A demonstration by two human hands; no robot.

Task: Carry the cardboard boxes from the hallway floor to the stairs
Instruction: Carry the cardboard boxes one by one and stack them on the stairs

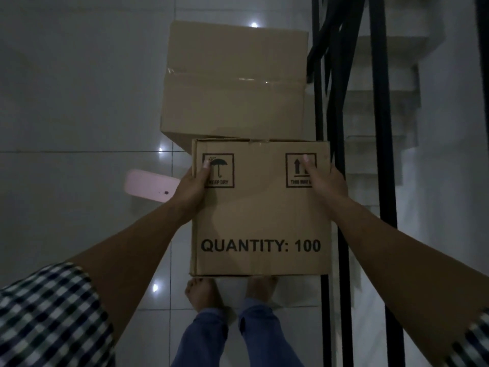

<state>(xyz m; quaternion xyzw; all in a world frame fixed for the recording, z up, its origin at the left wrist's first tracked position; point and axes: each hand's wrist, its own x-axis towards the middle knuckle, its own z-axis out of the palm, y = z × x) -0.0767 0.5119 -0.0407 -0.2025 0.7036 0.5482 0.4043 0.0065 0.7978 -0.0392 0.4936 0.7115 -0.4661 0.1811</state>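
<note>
my left grip [191, 186] and right grip [326, 181] clasp opposite sides of the printed box [260, 207], thumbs curled over its top, holding it above the floor [79, 102]. a larger taped box [234, 83] sits beside the railing [381, 128]. judged midway: no box on the stairs [383, 102] yet.

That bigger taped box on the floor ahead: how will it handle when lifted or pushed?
Probably stiff: the taped box keeps crisp edges and its seam is taped shut. Likely bulky to grip, being wider than the printed box now held. On the glossy tile floor it may slide readily if pushed. Weight cannot be told.
</note>
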